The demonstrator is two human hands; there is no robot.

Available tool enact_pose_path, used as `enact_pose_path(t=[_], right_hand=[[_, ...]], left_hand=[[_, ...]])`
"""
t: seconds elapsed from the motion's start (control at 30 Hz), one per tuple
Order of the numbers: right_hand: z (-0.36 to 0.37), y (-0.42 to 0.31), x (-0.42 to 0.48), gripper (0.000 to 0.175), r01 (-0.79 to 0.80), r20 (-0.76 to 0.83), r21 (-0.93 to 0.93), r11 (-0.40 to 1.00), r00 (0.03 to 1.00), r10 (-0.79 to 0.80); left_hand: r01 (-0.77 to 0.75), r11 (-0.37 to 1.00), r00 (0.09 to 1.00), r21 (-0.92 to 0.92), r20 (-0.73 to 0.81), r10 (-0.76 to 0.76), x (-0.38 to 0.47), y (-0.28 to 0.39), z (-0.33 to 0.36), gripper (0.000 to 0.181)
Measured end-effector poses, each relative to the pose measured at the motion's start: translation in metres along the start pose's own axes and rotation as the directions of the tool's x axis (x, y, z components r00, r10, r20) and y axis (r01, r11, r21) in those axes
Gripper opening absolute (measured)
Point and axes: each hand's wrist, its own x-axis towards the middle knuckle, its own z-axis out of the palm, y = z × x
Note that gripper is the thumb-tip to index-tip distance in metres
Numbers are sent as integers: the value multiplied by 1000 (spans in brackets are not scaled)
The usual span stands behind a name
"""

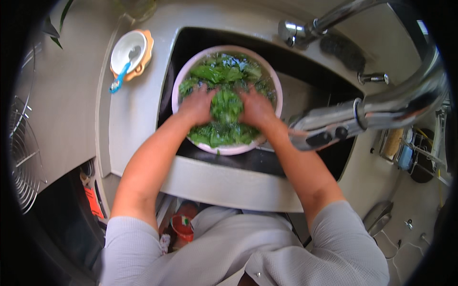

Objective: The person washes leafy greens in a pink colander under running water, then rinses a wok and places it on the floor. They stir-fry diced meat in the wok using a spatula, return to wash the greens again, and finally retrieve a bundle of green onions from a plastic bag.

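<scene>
A pale pink basin (278, 85) filled with water and green leafy vegetables (227, 105) rests in the dark sink (200, 35). My left hand (197, 104) reaches into its left half, fingers spread and fingertips among the wet leaves. On the other side, my right hand (257, 106) also has its fingers apart in the greens. A clump of leaves lies between both hands, touching them; neither hand is plainly closed on any. Motion blurs the hands, and water and leaves partly hide the fingertips.
A chrome pull-out faucet head (322, 132) hangs over the sink's right side, close to my right forearm. On the left counter sits a white bowl (123, 48) with a blue-handled spoon (121, 77). A wire rack (27, 157) stands far left; a sponge holder (393, 143) is at right.
</scene>
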Motion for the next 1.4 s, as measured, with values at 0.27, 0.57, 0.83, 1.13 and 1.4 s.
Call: enact_pose_path(t=[0.27,0.57,0.83,1.13,1.4], right_hand=[[-21,-3,-50,100,61,-233,-57,996,970,-73],[40,-25,-60,80,-14,-298,-493,870,942,-154],[60,-42,-43,43,811,-110,-118,573,563,-819],[80,-66,-26,21,821,-294,-160,548,490,-820],[9,-24,-22,39,618,-464,-233,751,608,-644]], left_hand=[[-52,997,979,-63,-199,38,-36,16,-55,91],[-61,971,993,231,-86,82,-37,-2,5,92],[-37,997,982,-70,-188,23,-34,-1,-26,79],[-289,884,800,-368,-600,11,-37,-21,-30,52],[-22,981,957,-191,-287,-35,-27,2,-39,58]])
